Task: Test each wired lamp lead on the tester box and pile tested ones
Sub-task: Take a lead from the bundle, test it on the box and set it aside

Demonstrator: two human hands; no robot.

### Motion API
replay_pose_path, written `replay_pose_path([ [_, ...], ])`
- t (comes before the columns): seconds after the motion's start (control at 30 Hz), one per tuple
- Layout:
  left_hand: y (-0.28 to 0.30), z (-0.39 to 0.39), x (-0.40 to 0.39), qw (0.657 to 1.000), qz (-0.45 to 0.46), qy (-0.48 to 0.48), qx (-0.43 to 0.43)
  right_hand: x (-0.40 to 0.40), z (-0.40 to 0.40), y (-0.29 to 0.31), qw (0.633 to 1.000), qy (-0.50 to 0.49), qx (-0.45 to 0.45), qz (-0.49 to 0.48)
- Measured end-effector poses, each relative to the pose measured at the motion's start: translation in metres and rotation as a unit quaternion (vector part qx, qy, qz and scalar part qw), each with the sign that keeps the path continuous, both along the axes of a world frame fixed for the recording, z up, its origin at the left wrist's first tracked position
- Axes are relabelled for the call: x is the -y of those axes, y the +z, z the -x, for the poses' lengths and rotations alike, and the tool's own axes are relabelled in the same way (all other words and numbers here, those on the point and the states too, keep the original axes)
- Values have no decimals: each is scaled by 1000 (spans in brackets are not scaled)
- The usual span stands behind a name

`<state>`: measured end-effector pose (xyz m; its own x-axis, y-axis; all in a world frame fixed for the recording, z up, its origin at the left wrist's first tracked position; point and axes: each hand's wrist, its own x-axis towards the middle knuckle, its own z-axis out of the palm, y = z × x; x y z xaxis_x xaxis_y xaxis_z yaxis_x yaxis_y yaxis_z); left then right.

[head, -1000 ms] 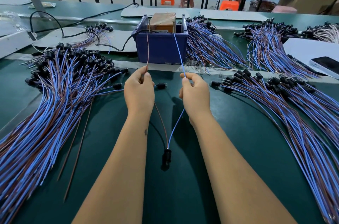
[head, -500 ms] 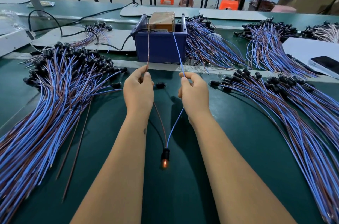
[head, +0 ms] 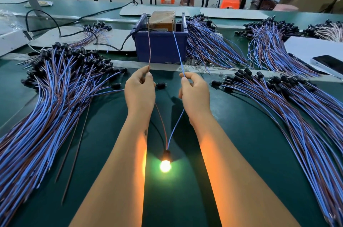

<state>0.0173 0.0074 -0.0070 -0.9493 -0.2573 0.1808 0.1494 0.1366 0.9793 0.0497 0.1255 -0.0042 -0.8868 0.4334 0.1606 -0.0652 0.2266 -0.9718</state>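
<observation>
The lamp lead [head: 168, 130] in front of you is a light, limp thing: two thin insulated wires, brown [head: 149, 50] and blue [head: 177, 50], joined at a small black socket with a bulb [head: 165, 165] glowing on the green bench [head: 241, 152] between your forearms. The wires run up from the socket, through your hands, to the far tester box [head: 161, 41], where their ends reach the top of the unit; the contact itself is too small to see. Your left hand [head: 140, 91] pinches the brown wire between thumb and fingertips, other fingers curled; your right hand [head: 194, 93] pinches the blue one likewise. That is the right place to hold, on the insulation short of the bare tips. The wires will likely flop and spring, so steer them with a light pinch and let the socket drag. The bulb looks like glass and probably warm: do not knock it or grab it.

A fanned pile of leads [head: 55, 106] lies on the left, another pile [head: 297, 106] on the right, more bundles [head: 207, 44] beyond the box. A phone [head: 328, 63] lies far right.
</observation>
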Motion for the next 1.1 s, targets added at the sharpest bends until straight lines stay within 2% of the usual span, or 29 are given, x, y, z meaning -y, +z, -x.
replay_pose_path([
  [0.2,1,-1,0,1000,2,0,-1,1,-1,1,1000,2,3,1],
  [0.33,3,-1,0,999,-32,-13,24,2,-3,4,1000,-1,-4,27],
  [0.5,8,-6,-3,989,-106,-95,47,5,-6,8,997,35,-39,62],
  [0.7,12,-11,-9,979,-107,-169,35,10,-6,6,993,115,-38,13],
  [0.77,11,-11,-8,980,-98,-168,42,10,-7,6,990,138,-32,19],
  [0.93,12,-8,-3,981,-134,-126,61,3,-7,9,979,171,-2,109],
  [1.1,13,-7,0,977,-163,-130,48,-4,-8,8,978,200,4,60],
])
